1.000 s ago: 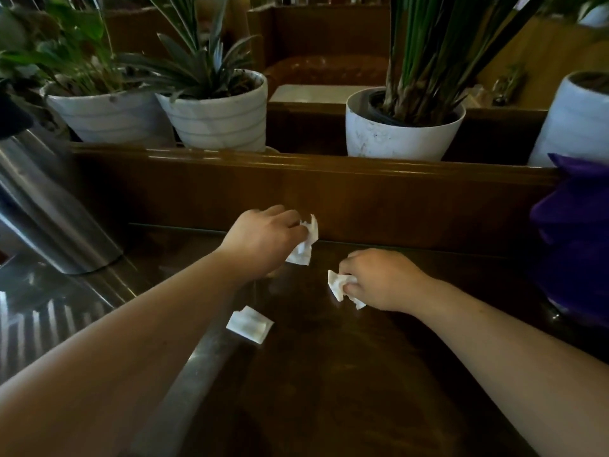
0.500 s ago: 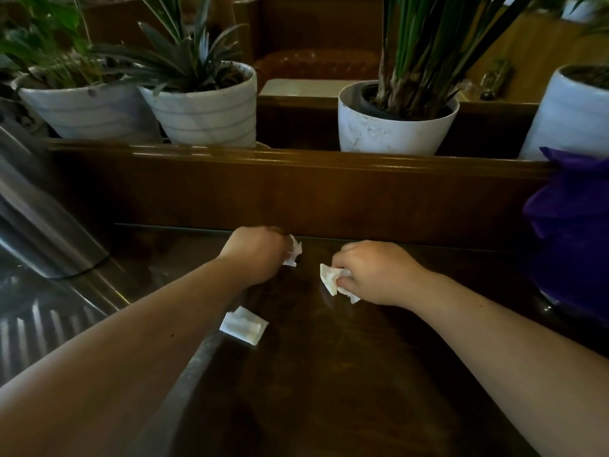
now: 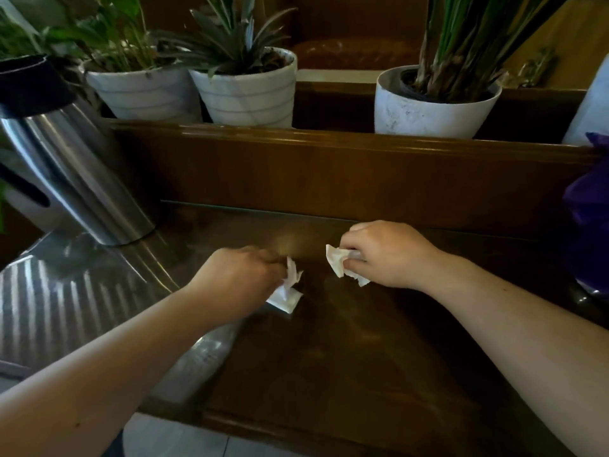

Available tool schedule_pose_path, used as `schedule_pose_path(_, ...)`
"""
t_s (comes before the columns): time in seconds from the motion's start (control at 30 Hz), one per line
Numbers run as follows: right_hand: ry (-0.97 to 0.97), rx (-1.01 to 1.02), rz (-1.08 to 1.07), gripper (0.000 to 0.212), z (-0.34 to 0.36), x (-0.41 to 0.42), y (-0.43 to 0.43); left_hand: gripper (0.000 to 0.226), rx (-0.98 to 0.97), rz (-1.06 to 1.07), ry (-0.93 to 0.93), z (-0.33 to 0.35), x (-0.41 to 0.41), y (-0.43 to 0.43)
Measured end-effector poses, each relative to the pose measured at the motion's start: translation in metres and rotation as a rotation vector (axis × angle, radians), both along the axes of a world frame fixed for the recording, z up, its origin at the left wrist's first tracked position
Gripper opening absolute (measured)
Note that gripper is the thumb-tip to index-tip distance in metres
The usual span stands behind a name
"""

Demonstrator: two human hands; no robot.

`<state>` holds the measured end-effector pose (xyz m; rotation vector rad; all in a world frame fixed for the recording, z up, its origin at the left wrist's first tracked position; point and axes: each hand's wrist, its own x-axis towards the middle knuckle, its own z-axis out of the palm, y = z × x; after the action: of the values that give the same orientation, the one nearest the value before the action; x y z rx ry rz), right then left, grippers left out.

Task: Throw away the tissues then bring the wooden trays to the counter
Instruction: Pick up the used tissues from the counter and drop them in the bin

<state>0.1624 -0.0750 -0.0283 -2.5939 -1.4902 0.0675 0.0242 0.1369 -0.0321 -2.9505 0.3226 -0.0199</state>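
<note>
My left hand (image 3: 239,280) is closed on a crumpled white tissue (image 3: 293,273) and hovers right over a folded white tissue (image 3: 285,300) lying on the dark wooden table (image 3: 346,357); its fingers seem to touch that one too. My right hand (image 3: 387,255) is closed on another crumpled white tissue (image 3: 339,263), held just above the table near the wooden back panel. No wooden trays are in sight.
A steel thermos jug (image 3: 66,173) stands at the left on a shiny metal surface (image 3: 59,298). White plant pots (image 3: 247,94) (image 3: 431,110) line the ledge behind the wooden panel (image 3: 329,173). A purple object (image 3: 590,206) sits at the right edge.
My left hand has moved back toward me with its tissue and now sits over the folded tissue on the table. My right hand keeps its tissue and has barely shifted.
</note>
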Motion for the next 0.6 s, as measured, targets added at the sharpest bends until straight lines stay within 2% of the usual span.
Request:
schedule_pose_path(0.17,-0.03,-0.005,-0.012,0.013,0.005,-0.016,0.001,0.045,-0.084,0.056,0.189,-0.012,-0.01,0.006)
schedule_pose_path(0.27,-0.024,-0.022,-0.053,0.015,0.006,-0.027,0.0,0.04,-0.111,0.028,0.198,-0.013,-0.009,0.008)
schedule_pose_path(0.4,-0.013,-0.02,-0.107,0.016,0.004,-0.045,-0.01,0.028,-0.052,-0.079,0.123,-0.014,-0.009,0.004)
schedule_pose_path(0.6,0.0,0.024,-0.317,0.011,-0.005,-0.082,-0.06,0.026,-0.176,-0.358,-0.033,-0.003,0.0,-0.041)
